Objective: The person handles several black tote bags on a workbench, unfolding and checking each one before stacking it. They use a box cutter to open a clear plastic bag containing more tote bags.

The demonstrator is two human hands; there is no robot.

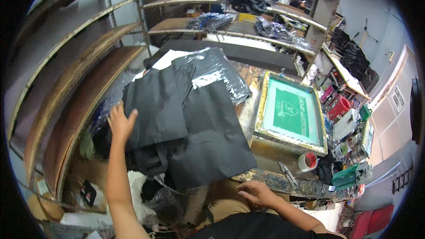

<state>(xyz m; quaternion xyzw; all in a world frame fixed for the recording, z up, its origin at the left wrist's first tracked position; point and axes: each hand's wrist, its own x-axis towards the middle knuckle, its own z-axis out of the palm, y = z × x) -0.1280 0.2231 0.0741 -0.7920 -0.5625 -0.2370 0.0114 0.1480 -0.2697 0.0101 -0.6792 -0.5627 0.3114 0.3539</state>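
Flat black fabric bags lie overlapping in front of me, with strap-like strips showing at their edges. My left hand (120,121) is open, fingers spread, at the left edge of the upper-left black bag (155,110). Whether its fingertips press on the fabric I cannot tell. Another black bag (214,137) lies flat to the right, its near corner at the table's front edge. My right hand (259,194) hovers by that front edge, fingers loosely bent with nothing visible in them, apart from the bag.
A framed green printing screen (290,110) lies to the right. Near it are a cup of red ink (307,162) and a utility knife (287,175). Plastic-wrapped black goods (221,73) sit behind the bags. Shelves (84,66) line the left and back; people stand far off.
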